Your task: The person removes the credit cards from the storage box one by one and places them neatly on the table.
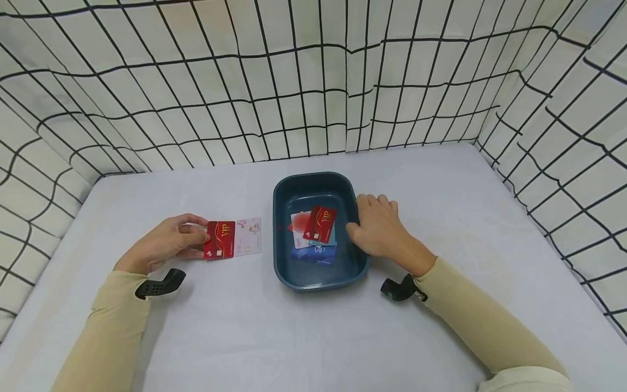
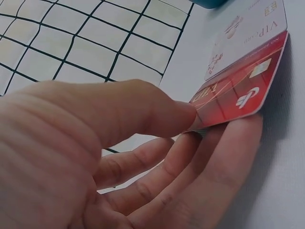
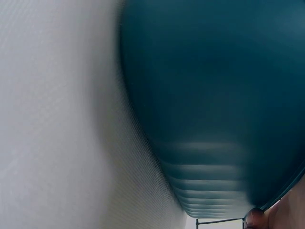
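Note:
My left hand [image 1: 168,239] pinches a red VIP card [image 1: 220,239] at its left edge. In the left wrist view the thumb lies on the top face of that red card [image 2: 228,100] and fingers are under it. A pale pink-white VIP card [image 1: 249,237] extends from the red card's right side; whether my fingers also hold it I cannot tell. My right hand [image 1: 379,226] grips the right rim of a dark blue rectangular tray [image 1: 289,272], thumb over the inside. The right wrist view shows the tray's outer wall [image 3: 205,95] close up.
Several cards lie overlapping in the tray: a red VIP card [image 1: 320,224] on top, a white one with a red patch [image 1: 300,231], and a blue VIP card [image 1: 315,256]. A black wire grid [image 1: 303,90] with white backing encloses the white table [image 1: 294,343].

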A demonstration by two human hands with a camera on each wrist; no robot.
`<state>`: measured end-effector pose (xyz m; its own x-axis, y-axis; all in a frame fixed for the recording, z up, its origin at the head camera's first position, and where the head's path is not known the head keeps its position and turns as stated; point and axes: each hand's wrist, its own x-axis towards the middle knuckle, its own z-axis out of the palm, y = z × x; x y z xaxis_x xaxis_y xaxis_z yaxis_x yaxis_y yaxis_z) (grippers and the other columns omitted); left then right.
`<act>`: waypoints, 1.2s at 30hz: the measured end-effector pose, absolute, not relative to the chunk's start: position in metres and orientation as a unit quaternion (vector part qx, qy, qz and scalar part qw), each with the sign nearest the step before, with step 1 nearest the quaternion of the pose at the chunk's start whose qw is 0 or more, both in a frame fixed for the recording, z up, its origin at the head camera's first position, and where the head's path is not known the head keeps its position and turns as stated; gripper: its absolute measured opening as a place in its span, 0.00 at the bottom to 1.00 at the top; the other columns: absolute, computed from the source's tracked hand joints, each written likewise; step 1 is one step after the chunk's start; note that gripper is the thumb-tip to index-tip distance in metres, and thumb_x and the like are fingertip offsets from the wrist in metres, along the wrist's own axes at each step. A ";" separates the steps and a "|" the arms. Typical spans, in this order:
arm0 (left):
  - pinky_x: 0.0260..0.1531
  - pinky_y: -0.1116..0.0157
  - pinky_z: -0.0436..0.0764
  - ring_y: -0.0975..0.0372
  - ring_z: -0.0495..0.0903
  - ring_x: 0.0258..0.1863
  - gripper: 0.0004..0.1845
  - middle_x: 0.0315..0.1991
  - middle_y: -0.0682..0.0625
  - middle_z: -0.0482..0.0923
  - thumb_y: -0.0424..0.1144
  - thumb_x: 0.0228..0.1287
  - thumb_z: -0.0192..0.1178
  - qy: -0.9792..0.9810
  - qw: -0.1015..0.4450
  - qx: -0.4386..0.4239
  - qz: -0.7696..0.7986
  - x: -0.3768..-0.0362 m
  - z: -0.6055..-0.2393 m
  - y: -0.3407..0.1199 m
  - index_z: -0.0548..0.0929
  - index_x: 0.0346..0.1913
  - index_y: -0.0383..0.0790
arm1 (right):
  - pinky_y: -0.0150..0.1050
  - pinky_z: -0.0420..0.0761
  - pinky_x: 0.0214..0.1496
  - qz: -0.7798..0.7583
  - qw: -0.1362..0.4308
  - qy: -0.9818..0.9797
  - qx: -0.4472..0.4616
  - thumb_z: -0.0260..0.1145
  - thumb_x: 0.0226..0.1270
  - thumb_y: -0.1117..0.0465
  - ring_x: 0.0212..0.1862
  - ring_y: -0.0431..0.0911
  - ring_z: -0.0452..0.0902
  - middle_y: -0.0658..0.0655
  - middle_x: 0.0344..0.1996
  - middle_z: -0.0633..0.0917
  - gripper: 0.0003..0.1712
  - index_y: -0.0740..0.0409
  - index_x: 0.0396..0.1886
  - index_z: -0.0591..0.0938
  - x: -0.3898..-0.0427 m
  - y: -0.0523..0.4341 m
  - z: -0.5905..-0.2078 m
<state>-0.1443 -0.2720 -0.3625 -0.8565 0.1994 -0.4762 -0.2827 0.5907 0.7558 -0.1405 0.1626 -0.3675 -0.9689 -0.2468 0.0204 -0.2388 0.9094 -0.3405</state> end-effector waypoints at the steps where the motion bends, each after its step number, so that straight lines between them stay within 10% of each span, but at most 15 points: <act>1: 0.48 0.66 0.89 0.55 0.79 0.54 0.34 0.69 0.30 0.68 0.42 0.76 0.60 0.852 0.267 -0.023 0.451 -0.144 -0.362 -0.272 0.59 0.76 0.32 | 0.47 0.61 0.44 -0.173 0.012 0.977 -0.124 0.56 0.64 0.51 0.41 0.54 0.65 0.58 0.35 0.76 0.19 0.61 0.46 0.74 -0.140 0.163 -0.368; 36: 0.53 0.64 0.88 0.54 0.84 0.56 0.32 0.63 0.33 0.79 0.52 0.80 0.52 0.880 0.265 0.024 0.394 -0.136 -0.348 -0.273 0.67 0.72 0.30 | 0.48 0.61 0.45 -0.176 0.010 0.977 -0.120 0.56 0.64 0.51 0.41 0.54 0.66 0.58 0.35 0.76 0.18 0.60 0.46 0.74 -0.138 0.161 -0.366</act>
